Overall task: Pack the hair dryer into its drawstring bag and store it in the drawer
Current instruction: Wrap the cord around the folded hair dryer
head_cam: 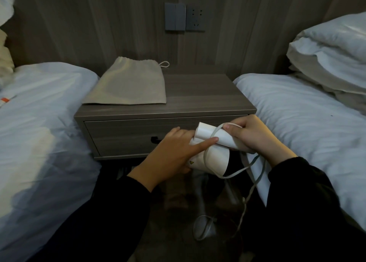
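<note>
A white folding hair dryer (pixel 215 159) is held in front of the nightstand, its handle folded against the barrel. My left hand (pixel 174 153) grips the barrel from the left, its index finger laid across the folded handle. My right hand (pixel 251 135) holds the handle end and pinches the pale cord (pixel 233 125) that crosses the dryer. The rest of the cord (pixel 243 204) hangs down in loops to the floor. A beige drawstring bag (pixel 128 83) lies flat on the nightstand's left half. The drawer (pixel 122 137), with a dark handle (pixel 155 140), is closed.
The grey wooden nightstand (pixel 208 95) stands between two beds with white bedding, the left bed (pixel 39 113) and the right bed (pixel 307 119). Pillows (pixel 334 50) are stacked at the right. Wall switches and a socket (pixel 185 17) sit above the nightstand.
</note>
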`<action>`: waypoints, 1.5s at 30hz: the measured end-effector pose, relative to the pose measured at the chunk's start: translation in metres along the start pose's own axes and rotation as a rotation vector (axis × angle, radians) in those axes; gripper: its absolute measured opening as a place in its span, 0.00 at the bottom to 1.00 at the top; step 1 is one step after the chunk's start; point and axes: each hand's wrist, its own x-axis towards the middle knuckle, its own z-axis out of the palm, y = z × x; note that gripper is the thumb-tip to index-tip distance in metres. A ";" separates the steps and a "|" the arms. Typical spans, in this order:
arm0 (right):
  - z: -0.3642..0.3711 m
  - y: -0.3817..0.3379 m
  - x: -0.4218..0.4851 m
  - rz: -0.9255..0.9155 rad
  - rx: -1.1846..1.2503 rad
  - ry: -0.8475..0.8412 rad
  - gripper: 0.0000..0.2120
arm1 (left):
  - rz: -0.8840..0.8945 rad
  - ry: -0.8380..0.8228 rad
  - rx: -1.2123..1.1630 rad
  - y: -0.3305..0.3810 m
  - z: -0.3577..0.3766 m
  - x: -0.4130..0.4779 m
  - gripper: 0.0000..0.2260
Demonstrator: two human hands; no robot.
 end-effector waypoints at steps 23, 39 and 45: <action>0.002 0.007 0.007 -0.042 0.002 0.057 0.06 | -0.121 -0.181 -0.211 -0.018 -0.004 -0.012 0.44; 0.011 0.055 0.024 0.271 1.005 -0.125 0.11 | -0.388 -0.112 -0.590 -0.011 -0.010 -0.013 0.45; 0.032 0.043 0.023 0.255 0.988 -0.067 0.12 | -0.606 -0.028 -0.871 -0.006 -0.018 -0.003 0.50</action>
